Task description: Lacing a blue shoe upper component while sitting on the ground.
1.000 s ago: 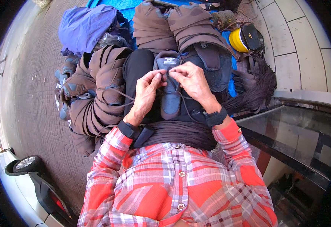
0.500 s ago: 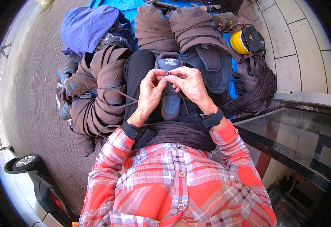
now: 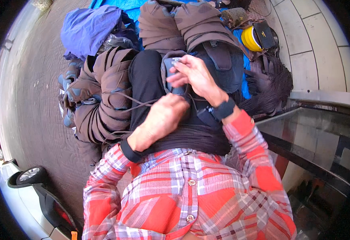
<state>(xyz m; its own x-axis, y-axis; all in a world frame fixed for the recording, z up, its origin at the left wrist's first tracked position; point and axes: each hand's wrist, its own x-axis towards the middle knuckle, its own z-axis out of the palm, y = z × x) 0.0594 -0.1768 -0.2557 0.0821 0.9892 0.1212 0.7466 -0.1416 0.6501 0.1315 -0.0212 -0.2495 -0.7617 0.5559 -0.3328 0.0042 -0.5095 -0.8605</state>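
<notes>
A grey-and-blue shoe upper [image 3: 169, 66] lies over my lap, its tongue facing up. My left hand [image 3: 165, 117] is over its lower end, fingers curled closed and smeared by motion; whatever they hold, if anything, is hidden. Above the upper's right side is my right hand [image 3: 199, 78], its blurred fingers bent but apart, with nothing visible in them. A thin brown lace [image 3: 137, 101] runs across my left thigh toward the left hand. Dark laces [image 3: 183, 138] lie bundled across my lap, close to my waist.
Nested brown shoe uppers [image 3: 115, 94] are piled left of my legs, with more stacks [image 3: 201, 24] ahead. A purple cloth [image 3: 89, 30] sits far left. On the right are a yellow roll [image 3: 250, 39], dark laces [image 3: 273, 90] and a glass-topped table [image 3: 307, 132]. A car [image 3: 19, 200] stands lower left.
My hands were together, pinching at the tongue of the shoe upper. Now they are apart: the left has dropped toward me, and the right has risen slightly with its fingers loosened.
</notes>
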